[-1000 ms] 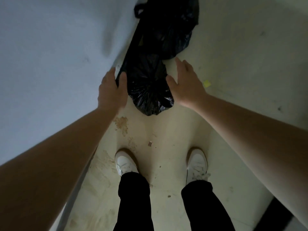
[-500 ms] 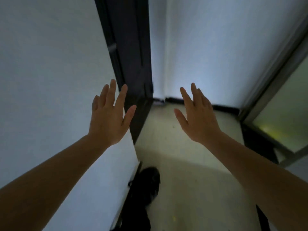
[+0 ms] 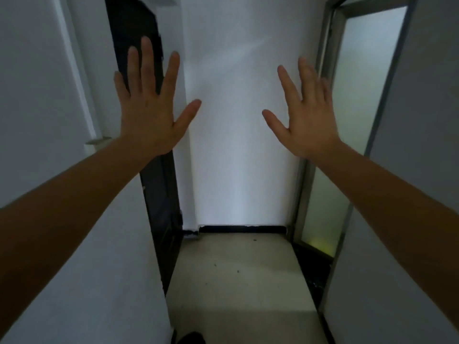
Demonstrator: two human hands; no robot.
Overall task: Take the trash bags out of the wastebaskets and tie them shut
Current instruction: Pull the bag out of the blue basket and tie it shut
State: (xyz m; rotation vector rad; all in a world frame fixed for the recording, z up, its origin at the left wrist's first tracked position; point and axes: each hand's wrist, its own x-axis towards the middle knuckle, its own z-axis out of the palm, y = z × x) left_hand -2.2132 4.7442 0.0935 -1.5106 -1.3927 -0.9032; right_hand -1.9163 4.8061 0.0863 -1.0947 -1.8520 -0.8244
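Trash bag: only a dark sliver [image 3: 191, 337] at bottom edge, identity uncertain. Likely thin, soft, slippery film; gather at the neck. Left hand [image 3: 149, 112] and right hand [image 3: 308, 120] spread wide, empty.

hands: 2, left hand [image 3: 149, 115], right hand [image 3: 310, 122] | dark door [image 3: 161, 194]: 1 | frosted glass door [image 3: 347, 120]: 1

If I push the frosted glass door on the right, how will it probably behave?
The glass door would probably feel stiff and heavy, since a metal frame surrounds its panel. The frosted pane looks smooth, so a palm may slip; push the frame. No hinges or track show, so swinging or sliding is unclear.
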